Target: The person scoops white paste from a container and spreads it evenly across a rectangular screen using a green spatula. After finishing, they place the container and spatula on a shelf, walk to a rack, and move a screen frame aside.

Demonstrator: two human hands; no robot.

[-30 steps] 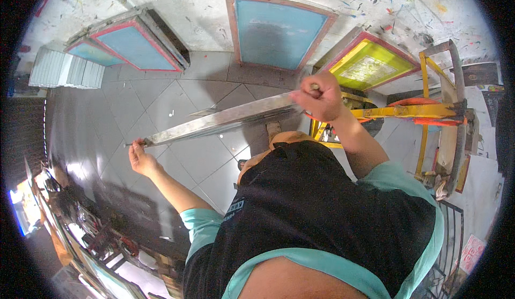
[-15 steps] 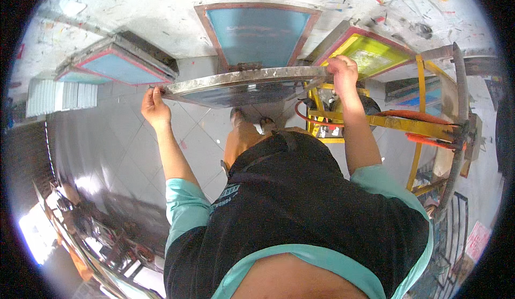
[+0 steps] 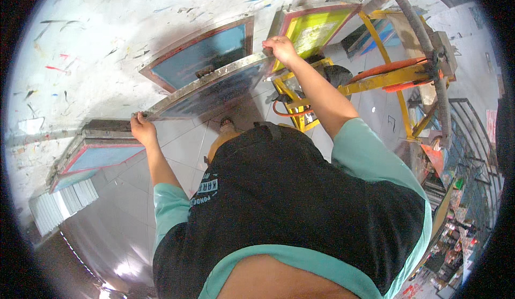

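A large screen-printing frame (image 3: pixel 206 85), with a worn metal-grey rim and dark mesh, is held in front of me between both hands. My left hand (image 3: pixel 144 129) is closed on its left end, thumb and fingers pinching the rim. At the other end, my right hand (image 3: pixel 280 48) grips the upper right corner, higher in the view. Tilted, the frame partly covers a blue screen with a reddish-brown border (image 3: pixel 228 44) leaning on the wall. Close to my right hand leans a yellow-green screen with a red border (image 3: pixel 322 25).
Several stacked frames with a pale blue mesh (image 3: pixel 104 157) lean at the left, near white slats (image 3: pixel 63 205). A yellow metal stand (image 3: pixel 383 77) with an orange hose (image 3: pixel 383 69) is on the right. Behind stands the paint-marked wall (image 3: pixel 107 47); below lies the grey tiled floor (image 3: pixel 126 213).
My view has turned rightward. The held frame now slants up to the right and sits nearer the wall screens. Both hands keep their grip on it.
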